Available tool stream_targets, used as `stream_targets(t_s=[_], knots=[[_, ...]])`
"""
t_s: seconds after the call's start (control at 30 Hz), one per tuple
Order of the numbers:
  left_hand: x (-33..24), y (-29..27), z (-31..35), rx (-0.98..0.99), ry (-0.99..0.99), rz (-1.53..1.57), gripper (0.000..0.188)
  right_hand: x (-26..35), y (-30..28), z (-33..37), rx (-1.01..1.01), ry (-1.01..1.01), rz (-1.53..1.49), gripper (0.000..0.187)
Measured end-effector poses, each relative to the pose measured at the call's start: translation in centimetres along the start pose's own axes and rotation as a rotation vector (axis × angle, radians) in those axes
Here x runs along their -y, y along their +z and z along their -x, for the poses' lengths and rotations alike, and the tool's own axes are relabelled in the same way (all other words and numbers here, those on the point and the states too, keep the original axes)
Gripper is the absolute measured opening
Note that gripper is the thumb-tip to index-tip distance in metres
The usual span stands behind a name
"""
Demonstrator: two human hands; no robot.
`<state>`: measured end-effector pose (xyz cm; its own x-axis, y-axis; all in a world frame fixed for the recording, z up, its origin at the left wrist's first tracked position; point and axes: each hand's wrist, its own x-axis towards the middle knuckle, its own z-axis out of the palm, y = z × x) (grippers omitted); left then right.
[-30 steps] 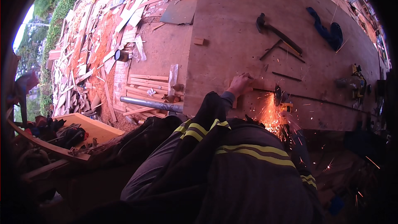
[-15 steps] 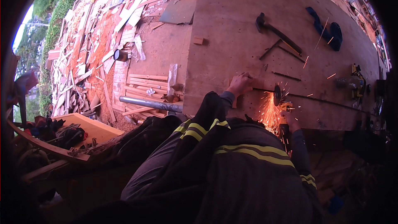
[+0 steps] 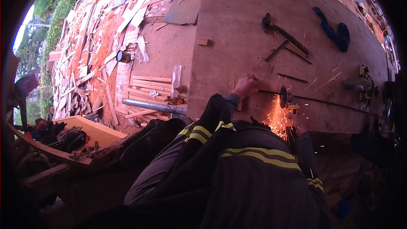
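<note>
My right hand (image 3: 299, 124) is closed round the body of a yellow and black angle grinder (image 3: 292, 109) at the front of the wooden table. The grinder's dark disc (image 3: 283, 96) stands on edge against a long, thin metal rod (image 3: 326, 102). Orange sparks (image 3: 277, 118) pour from the contact toward my front, and a few streaks fly off to the right. To the left of the disc, my left hand (image 3: 246, 86) is closed over the rod's left end, beside a small wooden block (image 3: 239, 104). Its fingertips are partly hidden.
On the tabletop (image 3: 229, 29) lie a hammer (image 3: 285, 34), several short dark rods (image 3: 292, 77), a dark blue cloth (image 3: 339, 36) and a small wood block (image 3: 203, 41). A yellow and black tool (image 3: 365, 84) sits at the right. Wood scraps (image 3: 93, 59) litter the ground at left.
The spark streaks have shifted, with new ones to the right of the disc. Both hands and the rod stay nearly in place, and the grinder hardly moves.
</note>
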<state>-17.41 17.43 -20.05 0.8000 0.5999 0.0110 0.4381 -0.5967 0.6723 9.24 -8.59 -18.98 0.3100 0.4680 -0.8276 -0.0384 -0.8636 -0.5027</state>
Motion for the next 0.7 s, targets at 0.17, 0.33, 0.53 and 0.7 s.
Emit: stream_targets(t_s=[0.17,0.33,0.53,0.7], knots=[[0.1,0.0,0.1,-0.010,0.005,0.002,0.047,-1.3,-0.3,-0.8,-0.028,-0.029,-0.078,0.032],[-0.2,-0.2,0.2,-0.011,-0.010,-0.001,0.047,-1.3,-0.3,-0.8,0.061,-0.150,-0.101,0.023],[0.1,-0.1,0.3,0.001,-0.020,-0.015,0.048,2.3,0.9,1.6,-0.033,0.071,0.041,0.026],[-0.2,-0.3,0.1,0.008,-0.006,-0.011,0.049,-0.5,0.0,-0.1,0.007,-0.111,-0.038,0.030]])
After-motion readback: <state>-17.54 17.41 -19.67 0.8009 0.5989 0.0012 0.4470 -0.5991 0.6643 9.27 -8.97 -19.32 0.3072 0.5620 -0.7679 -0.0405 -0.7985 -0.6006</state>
